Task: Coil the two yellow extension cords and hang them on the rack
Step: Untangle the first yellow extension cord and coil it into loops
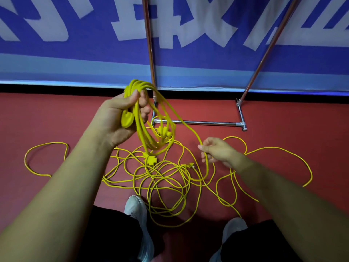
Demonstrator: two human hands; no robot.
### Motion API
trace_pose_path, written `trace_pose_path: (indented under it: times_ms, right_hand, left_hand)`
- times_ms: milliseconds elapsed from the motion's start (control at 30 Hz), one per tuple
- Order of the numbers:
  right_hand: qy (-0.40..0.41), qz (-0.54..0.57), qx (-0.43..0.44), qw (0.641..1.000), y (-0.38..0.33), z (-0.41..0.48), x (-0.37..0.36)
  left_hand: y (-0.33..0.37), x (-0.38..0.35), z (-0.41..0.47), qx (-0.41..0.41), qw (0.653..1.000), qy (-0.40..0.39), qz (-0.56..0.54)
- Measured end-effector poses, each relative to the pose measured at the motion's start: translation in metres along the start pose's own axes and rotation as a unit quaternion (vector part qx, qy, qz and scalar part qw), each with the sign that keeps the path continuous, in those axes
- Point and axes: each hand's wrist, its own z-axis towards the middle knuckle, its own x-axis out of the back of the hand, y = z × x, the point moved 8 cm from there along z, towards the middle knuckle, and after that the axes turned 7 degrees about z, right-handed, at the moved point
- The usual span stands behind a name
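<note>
Coiling the first cord: left hand (117, 120) grips a bundle of loops (141, 133) and a plug (126, 118), while right hand (221, 152) pinches the trailing strand. The remaining cord (150, 160) lies tangled on the floor (56, 114) below both hands. The next move probably calls for feeding another loop up to the left hand; the rack (198, 122) stands just beyond.

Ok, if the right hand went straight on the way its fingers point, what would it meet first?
Probably the hanging loops of the coil. The right hand, pinching a strand, points leftward at them, below the left hand that holds the coil. Depth is unclear, so it may miss them.
</note>
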Motion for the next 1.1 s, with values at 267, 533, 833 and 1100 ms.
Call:
trace_pose_path:
  times_ms: [267, 533, 833, 1100]
  right_hand:
    - [-0.261, -0.369, 0.154, 0.878, -0.098, -0.088, -0.063]
    - [-0.134, -0.002, 0.29, 0.947, -0.155, -0.096, -0.028]
    - [-0.019, -0.135, 0.311, 0.94, -0.124, -0.058, 0.019]
    - [-0.026, -0.006, 0.272, 0.962, -0.109, -0.041, 0.028]
  left_hand:
    - [-0.012, -0.024, -0.004, 0.017, 0.994, -0.019, 0.11]
    - [-0.048, -0.068, -0.027, 0.172, 0.967, -0.142, 0.119]
    - [-0.045, -0.074, -0.021, 0.164, 0.971, -0.174, 0.025]
    - [-0.032, -0.046, -0.02, 0.171, 0.969, -0.178, 0.031]
